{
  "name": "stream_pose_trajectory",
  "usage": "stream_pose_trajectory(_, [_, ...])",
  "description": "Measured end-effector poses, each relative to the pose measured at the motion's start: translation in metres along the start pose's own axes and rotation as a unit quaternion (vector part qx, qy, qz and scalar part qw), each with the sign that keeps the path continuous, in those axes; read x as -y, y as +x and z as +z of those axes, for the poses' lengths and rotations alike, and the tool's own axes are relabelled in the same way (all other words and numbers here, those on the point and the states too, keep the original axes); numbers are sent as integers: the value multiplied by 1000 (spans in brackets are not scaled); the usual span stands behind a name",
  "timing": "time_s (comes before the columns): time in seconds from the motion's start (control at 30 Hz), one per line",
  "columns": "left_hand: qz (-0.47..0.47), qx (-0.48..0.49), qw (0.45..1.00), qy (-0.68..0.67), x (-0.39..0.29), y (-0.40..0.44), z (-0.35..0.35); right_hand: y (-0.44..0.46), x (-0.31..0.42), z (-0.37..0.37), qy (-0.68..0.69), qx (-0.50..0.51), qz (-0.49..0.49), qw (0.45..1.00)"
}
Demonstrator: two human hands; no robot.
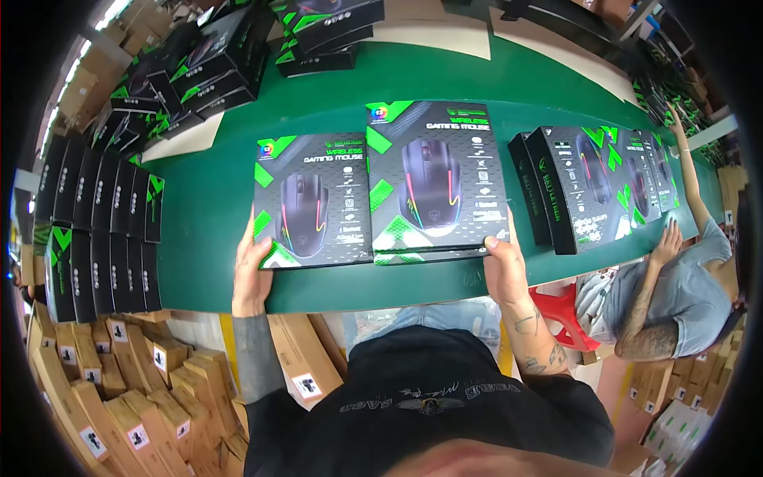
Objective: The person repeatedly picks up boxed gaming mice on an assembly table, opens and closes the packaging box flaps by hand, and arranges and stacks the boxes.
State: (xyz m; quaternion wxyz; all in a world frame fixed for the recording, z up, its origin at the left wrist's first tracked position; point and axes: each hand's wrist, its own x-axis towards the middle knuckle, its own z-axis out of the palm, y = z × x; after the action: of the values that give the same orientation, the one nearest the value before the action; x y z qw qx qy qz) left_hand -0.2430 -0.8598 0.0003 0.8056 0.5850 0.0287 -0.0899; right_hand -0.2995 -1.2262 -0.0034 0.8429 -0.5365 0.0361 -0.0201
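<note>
Two black-and-green wireless gaming mouse boxes lie side by side in front of me, printed faces up. My left hand (253, 266) grips the lower left edge of the left mouse box (306, 203), its thumb at the corner. My right hand (506, 270) is closed on the lower right corner of the right mouse box (433, 179), thumb on top. The right box sits higher, and the edge of another box (429, 257) shows beneath it. The fingers under both boxes are mostly hidden.
Upright mouse boxes (103, 270) stand in rows at the left of the green table (318, 103). More boxes (214, 60) are piled behind. A row of boxes (588, 191) lies right, beside a co-worker (675, 294) on a red chair (560, 318). Brown cartons (135, 397) fill the floor.
</note>
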Motion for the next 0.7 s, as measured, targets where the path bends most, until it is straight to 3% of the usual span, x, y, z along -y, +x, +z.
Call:
stream_pose_trajectory(0.1, [0, 9, 994, -109, 9, 4, 2, 18, -4, 11, -31, -39, -27, 998])
stream_pose_trajectory(0.27, [63, -13, 983, -175, 18, 32, 14, 55, 9, 22, -18, -105, -79, 991])
stream_pose_trajectory(0.43, [119, 45, 980, -153, -55, 95, 70, 101, 77, 28, 0, -164, -242, 956])
stream_pose_trajectory(0.57, [102, 76, 983, -133, -127, 172, 147, 186, 163, 13, 17, -198, -234, 952])
stream_pose_trajectory(0.63, [84, 164, 971, -151, -138, 228, 170, 215, 201, 7, -13, -213, -228, 950])
stream_pose_trajectory(0.7, [48, 131, 980, -140, -130, 263, 193, 258, 211, -25, -180, -246, -275, 912])
